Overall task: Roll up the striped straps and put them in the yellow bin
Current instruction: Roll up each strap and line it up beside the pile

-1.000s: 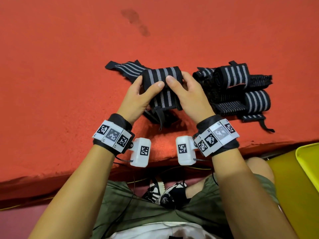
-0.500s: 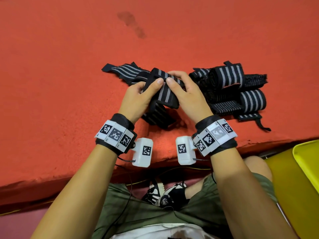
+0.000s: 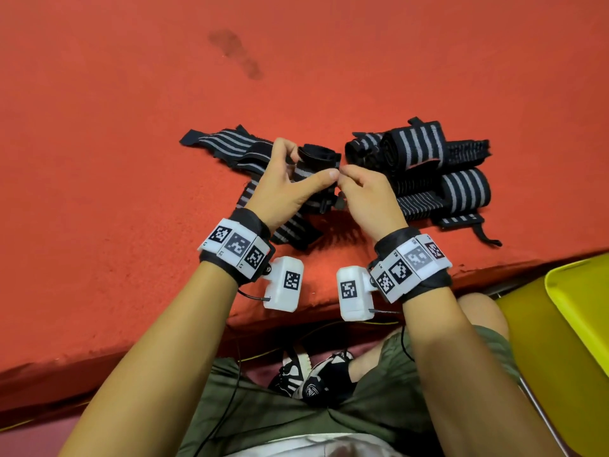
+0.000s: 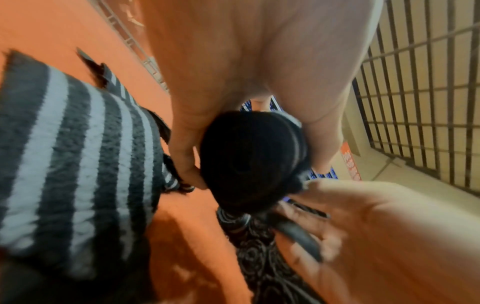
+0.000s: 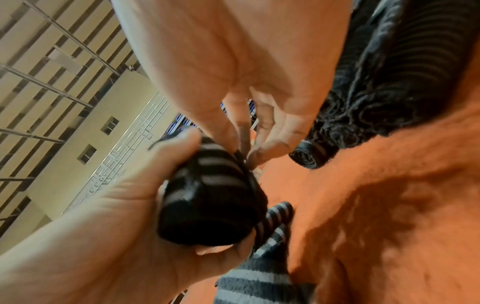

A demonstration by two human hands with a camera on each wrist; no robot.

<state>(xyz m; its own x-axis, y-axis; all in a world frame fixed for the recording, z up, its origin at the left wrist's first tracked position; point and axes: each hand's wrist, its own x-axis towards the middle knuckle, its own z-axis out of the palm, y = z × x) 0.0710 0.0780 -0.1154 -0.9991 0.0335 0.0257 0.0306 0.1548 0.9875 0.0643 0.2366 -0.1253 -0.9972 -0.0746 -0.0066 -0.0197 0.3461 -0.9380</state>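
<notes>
Left hand (image 3: 283,189) and right hand (image 3: 369,199), head view. The left hand grips the part-wound roll (image 3: 318,156) of a striped strap, thumb on the near side and fingers curled over the far side; the left wrist view shows the roll's dark spiral end held between thumb and fingers. The right hand pinches the roll's right-hand edge between thumb and fingertips, the remaining fingers loosely curled. The roll is held just above the red bench (image 3: 131,159), near the centre of the head view. The strap's unwound tail (image 3: 263,212) trails toward 7 o'clock from the roll and lies on the bench. A second, flat strap (image 3: 224,145) lies at 9 o'clock of the roll. A pile of straps (image 3: 428,173), some of them rolled, lies at 3 o'clock, close to the right hand but apart from it. The yellow bin (image 3: 573,311) stands at 5 o'clock, beyond the bench edge and well apart from the hands.

Step in hand, as judged: winding the strap, not yet complete. The next move calls for turning the roll toward the tail while keeping tension, so that the layers stay aligned and the coil does not spring open.
</notes>
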